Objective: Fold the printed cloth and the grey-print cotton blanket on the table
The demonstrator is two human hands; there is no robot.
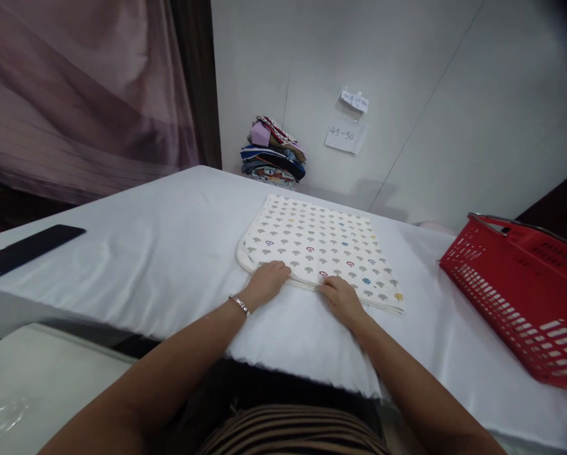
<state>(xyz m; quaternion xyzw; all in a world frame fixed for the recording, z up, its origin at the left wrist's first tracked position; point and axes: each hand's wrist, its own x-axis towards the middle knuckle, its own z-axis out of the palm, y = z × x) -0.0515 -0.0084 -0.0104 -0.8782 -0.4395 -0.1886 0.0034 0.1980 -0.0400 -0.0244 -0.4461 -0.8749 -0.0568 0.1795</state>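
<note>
A folded white cloth (318, 243) with a mushroom print in grey and a few colours lies flat on the white-covered table (179, 253). Its layers show along the near edge, and its left corners are rounded. My left hand (268, 278), with a silver bracelet at the wrist, is closed on that near edge left of the middle. A short way to the right, my right hand (342, 300) pinches the same edge, thumb on top. The fingertips under the cloth are hidden in both hands.
A red plastic basket (515, 284) stands at the table's right side. A dark phone-like slab (30, 249) lies at the left. Behind the far edge is a stack of folded fabrics (274, 155) by the wall. A pale surface (41, 379) sits lower at the front left.
</note>
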